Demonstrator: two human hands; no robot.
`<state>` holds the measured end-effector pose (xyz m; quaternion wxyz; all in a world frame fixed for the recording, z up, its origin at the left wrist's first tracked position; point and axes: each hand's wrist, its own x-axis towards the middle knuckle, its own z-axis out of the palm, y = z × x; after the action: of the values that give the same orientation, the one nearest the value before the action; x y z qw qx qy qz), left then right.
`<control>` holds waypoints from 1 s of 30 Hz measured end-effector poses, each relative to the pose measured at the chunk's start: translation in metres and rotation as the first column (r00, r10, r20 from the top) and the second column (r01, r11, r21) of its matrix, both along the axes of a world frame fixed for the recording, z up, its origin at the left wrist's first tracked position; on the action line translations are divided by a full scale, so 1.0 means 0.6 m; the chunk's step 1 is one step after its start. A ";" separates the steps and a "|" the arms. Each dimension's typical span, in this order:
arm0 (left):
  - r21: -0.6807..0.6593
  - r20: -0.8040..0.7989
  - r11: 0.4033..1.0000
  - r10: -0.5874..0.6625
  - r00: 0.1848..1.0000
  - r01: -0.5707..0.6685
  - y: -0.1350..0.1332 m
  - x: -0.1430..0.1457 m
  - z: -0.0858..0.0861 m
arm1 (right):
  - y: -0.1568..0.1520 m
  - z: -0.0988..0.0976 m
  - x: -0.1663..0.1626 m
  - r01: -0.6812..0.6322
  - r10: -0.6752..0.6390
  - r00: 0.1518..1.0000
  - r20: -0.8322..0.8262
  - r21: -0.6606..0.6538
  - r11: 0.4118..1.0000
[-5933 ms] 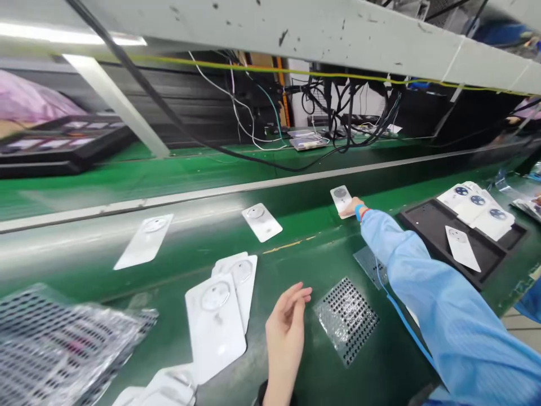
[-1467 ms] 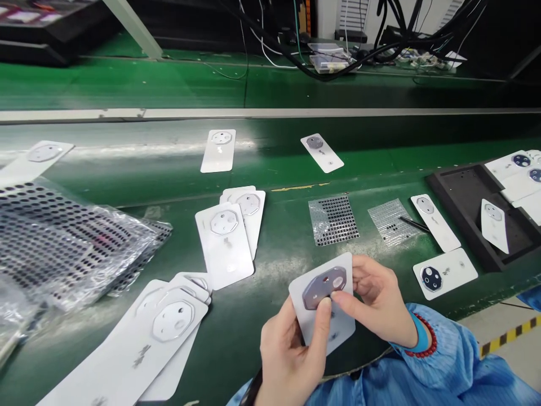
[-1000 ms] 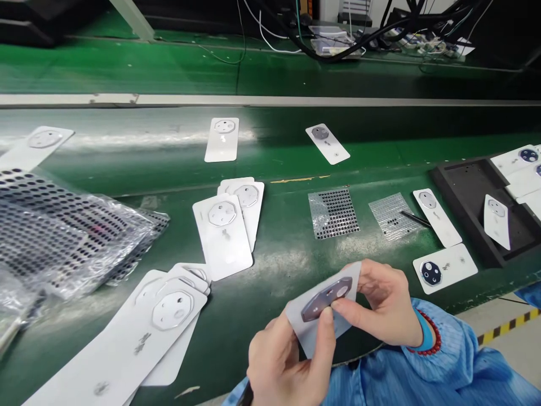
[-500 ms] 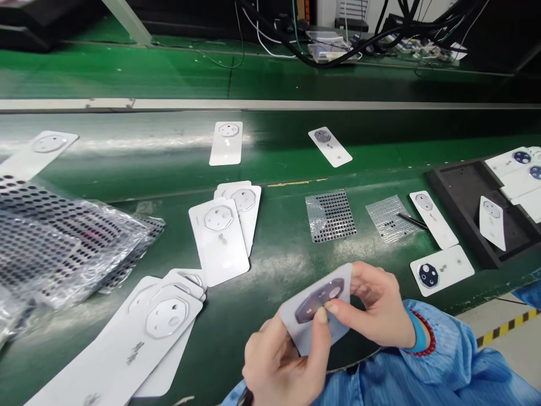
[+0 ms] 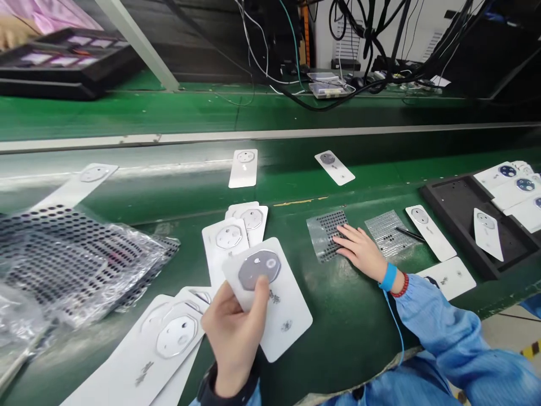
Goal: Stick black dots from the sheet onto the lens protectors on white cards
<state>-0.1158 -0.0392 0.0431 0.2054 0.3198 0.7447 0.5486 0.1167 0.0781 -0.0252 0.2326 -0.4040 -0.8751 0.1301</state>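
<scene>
My left hand grips a white phone back panel, its thumb resting on the grey film over the round camera area. Over to the right, my right hand lies with fingers stretched out on a clear sheet of small black dots. Beside that sheet is another clear sheet with fewer dots, and a black pen-like tool lies across it. Behind the held panel, several white panels are stacked; my left hand partly hides a larger fanned pile.
Plastic-wrapped dotted sheets cover the left side. A black tray with panels stands at right. Single panels lie farther back on the green surface. Cables hang at the back, and another person's hand shows top left.
My right hand has let go of the panel and moved right onto the dotted sheet. My left hand has moved left with the panel and turned it. The view has tilted up.
</scene>
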 end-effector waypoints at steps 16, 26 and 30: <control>0.040 0.671 0.782 -0.482 0.564 0.622 0.039 0.081 -0.038 | -0.107 0.079 0.007 -0.235 0.240 0.955 -0.176 0.050 0.971; 0.026 0.834 0.862 -0.298 0.465 0.506 0.035 0.088 -0.046 | -0.086 0.062 -0.040 -0.188 0.230 0.932 -0.280 0.170 0.967; 0.005 0.887 0.900 -0.205 0.414 0.437 0.035 0.085 -0.044 | -0.092 0.064 -0.039 -0.220 0.283 0.949 -0.142 0.347 0.912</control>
<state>-0.0645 -0.0182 0.0165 0.6901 0.1089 0.5174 0.4942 0.0931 0.0229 0.0130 0.3595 -0.2293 -0.9032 0.0500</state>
